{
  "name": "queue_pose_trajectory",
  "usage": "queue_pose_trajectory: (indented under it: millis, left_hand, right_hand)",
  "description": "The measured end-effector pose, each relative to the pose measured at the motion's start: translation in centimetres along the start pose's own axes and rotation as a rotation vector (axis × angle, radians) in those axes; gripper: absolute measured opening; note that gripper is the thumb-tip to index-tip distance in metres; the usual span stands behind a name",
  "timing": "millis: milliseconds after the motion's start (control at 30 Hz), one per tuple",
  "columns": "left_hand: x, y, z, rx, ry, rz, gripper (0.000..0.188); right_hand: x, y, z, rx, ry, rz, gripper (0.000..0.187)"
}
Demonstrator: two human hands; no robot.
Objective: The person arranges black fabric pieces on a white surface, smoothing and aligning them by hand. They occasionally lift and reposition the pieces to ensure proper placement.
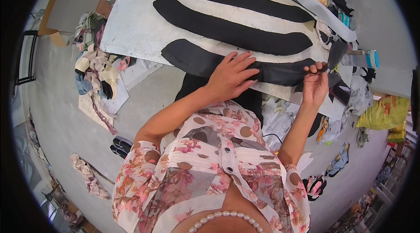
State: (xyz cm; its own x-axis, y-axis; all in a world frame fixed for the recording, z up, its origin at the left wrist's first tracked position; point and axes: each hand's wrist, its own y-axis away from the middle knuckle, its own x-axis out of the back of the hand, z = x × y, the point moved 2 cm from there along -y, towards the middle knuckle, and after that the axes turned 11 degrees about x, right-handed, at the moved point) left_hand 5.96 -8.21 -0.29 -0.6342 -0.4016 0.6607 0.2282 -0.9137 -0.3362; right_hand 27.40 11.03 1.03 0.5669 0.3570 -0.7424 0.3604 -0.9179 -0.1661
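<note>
The left hand (232,74), fingers spread, hides part of the near strip (282,73). At its three o'clock end, the right hand's (316,85) grip is pinched on it, contact partly hidden.

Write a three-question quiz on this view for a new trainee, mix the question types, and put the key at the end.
1. Multiple choice: Which part of the nearest black fabric strip are the fingers of the right hand on?
A) Its left end
B) Its middle
C) Its right end

2. True or false: The left hand lies on that same strip with its palm turned down.

3. Fill in the blank: The stuffed sack over at the right side of the view is mainly ____ in colour.

Key:
1. C
2. True
3. Yellow
</note>
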Motion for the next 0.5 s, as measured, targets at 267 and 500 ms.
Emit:
queue_pose_trajectory:
  millis: [267, 500]
  left_hand:
    - [-0.2, -2.5, 1.5, 0.169, -0.04, 0.114, 0.023]
    - [-0.6, -2.3, 1.5, 0.158, 0.004, 0.196, 0.014]
  right_hand:
    - [0.0, -0.1, 0.1, 0.04, 0.185, 0.071, 0.018]
    - [-3.4, 2.3, -1.3, 0.469, 1.624, 0.065, 0.041]
